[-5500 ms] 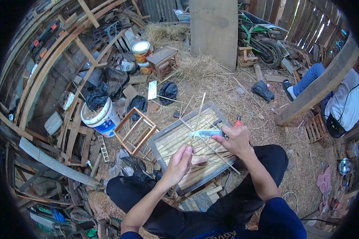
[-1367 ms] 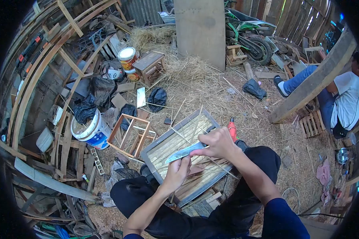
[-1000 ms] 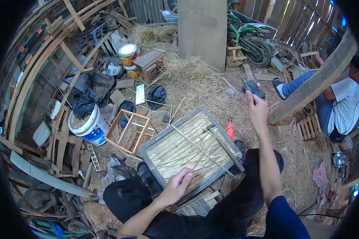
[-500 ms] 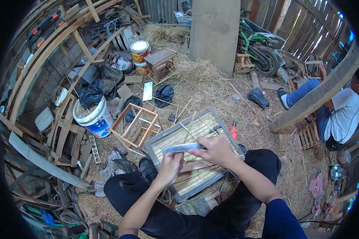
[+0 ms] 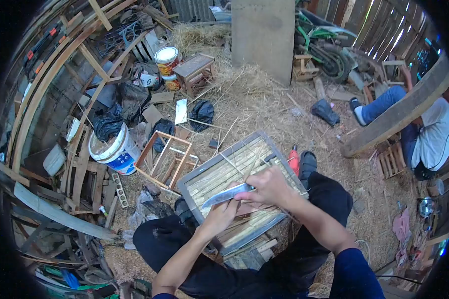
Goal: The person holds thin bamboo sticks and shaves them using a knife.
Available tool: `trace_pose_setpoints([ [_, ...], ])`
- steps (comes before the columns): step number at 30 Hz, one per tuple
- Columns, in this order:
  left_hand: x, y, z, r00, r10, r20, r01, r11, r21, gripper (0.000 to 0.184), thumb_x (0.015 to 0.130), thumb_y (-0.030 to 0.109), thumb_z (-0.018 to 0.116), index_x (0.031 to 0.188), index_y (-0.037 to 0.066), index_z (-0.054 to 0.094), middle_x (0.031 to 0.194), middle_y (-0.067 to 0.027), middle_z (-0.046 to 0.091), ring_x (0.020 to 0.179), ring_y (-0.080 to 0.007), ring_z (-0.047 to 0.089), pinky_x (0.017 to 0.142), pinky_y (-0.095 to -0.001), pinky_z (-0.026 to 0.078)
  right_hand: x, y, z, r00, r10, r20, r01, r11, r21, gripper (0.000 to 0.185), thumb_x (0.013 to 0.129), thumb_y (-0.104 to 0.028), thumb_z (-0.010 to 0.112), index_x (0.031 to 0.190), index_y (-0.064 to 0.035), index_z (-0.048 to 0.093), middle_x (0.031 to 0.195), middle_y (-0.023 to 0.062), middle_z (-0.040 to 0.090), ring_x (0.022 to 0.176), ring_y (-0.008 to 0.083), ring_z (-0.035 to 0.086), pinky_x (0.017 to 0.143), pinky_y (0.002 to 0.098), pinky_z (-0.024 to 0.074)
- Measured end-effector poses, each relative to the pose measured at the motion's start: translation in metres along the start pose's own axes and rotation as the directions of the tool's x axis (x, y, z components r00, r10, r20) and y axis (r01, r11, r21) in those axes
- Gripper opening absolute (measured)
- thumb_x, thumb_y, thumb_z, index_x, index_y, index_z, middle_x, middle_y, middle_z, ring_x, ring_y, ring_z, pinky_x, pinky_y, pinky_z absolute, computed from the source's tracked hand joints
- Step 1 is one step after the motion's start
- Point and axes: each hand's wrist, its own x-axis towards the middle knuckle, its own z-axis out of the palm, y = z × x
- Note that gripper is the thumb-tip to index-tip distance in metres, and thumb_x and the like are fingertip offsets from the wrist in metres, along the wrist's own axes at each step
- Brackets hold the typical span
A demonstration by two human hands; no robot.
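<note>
Since the frame taken a second ago, our right hand [image 5: 270, 185] has come back from out beside the panel to a place above it, bringing along the broad, silvery-bladed knife [image 5: 227, 196]. We have its fingers clenched around the handle, which is mostly hidden inside the grip, and the blade slopes down toward the lower left. Our left hand [image 5: 221, 218] is closed just below the blade, its thumb and fingers pinched together; we cannot tell how much of a thin, pale strip it grasps, as the blade covers that spot.

Beneath both hands lies the rectangular, grey-framed panel of pale slats [image 5: 219, 159], set at an angle between our knees in black trousers [image 5: 329, 199]. Several thin sticks lie across it (rather like spilled straws, we would say). Just beyond its right edge we see a red, narrow-nosed tool [image 5: 294, 160] on the ground.

To the left of the panel is an open, reddish-brown wooden box frame [image 5: 180, 164], and past it a white plastic bucket with a blue label [image 5: 120, 160]. Farther out, across straw-littered ground [image 5: 264, 109], we have a small brown wooden stool [image 5: 193, 66] and a green motorcycle [image 5: 307, 37]. Over on the right, a person in a white shirt [image 5: 436, 127] sits partly behind a thick, slanting wooden beam [image 5: 399, 112].
</note>
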Motion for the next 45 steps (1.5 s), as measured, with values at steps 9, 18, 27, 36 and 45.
trace_pose_setpoints([
  [9,-0.004,0.008,0.009,0.999,0.025,0.032,-0.029,0.993,0.115,0.015,0.106,0.019,0.042,0.110,0.006,0.049,0.069,0.0018,0.042,0.058,-0.0067,0.040,0.053,-0.0255,0.034,-0.017,0.013,0.001,0.997,-0.025,-0.068,0.020,0.998,-0.066,0.063,0.074,-0.068,0.069,0.055,-0.0121,0.049,0.043,0.0020,0.044,0.039,0.0199,0.052,0.040,0.0347,0.0380],
  [18,-0.013,0.029,0.001,0.968,-0.247,-0.035,0.238,0.957,-0.166,0.025,0.108,0.023,0.040,0.103,0.003,0.054,0.067,-0.0014,0.044,0.064,-0.0098,0.044,0.060,-0.0291,0.039,-0.012,0.035,-0.024,0.992,0.069,-0.105,-0.092,0.967,-0.239,0.062,0.080,-0.062,0.069,0.058,-0.0097,0.044,0.046,0.0037,0.045,0.040,0.0218,0.049,0.042,0.0367,0.0373],
  [27,-0.028,-0.010,-0.024,0.956,-0.280,-0.088,0.227,0.893,-0.388,0.032,0.107,0.037,0.043,0.097,0.008,0.053,0.063,0.0046,0.040,0.048,-0.0047,0.036,0.044,-0.0227,0.032,-0.023,0.068,-0.062,0.865,0.382,-0.326,-0.438,0.891,-0.118,0.052,0.089,-0.053,0.066,0.067,-0.0073,0.054,0.049,0.0086,0.050,0.042,0.0259,0.052,0.044,0.0381,0.0400],
  [36,-0.015,0.011,-0.018,0.970,-0.214,-0.119,0.140,0.883,-0.448,0.026,0.107,0.028,0.043,0.109,0.005,0.053,0.064,0.0035,0.042,0.053,-0.0038,0.037,0.047,-0.0218,0.030,0.013,0.009,-0.004,0.992,0.067,-0.105,-0.065,0.998,0.020,0.054,0.084,-0.056,0.070,0.063,-0.0091,0.052,0.046,0.0082,0.050,0.040,0.0270,0.055,0.042,0.0376,0.0413],
  [45,-0.011,0.004,-0.011,0.985,-0.088,-0.146,0.059,0.980,-0.191,0.023,0.102,0.012,0.044,0.123,0.005,0.048,0.080,-0.0016,0.047,0.071,-0.0111,0.047,0.064,-0.0279,0.039,0.015,-0.010,0.023,0.999,0.031,0.043,-0.037,0.990,0.133,0.056,0.085,-0.058,0.067,0.061,-0.0081,0.056,0.047,0.0133,0.053,0.044,0.0322,0.058,0.045,0.0401,0.0451],
])
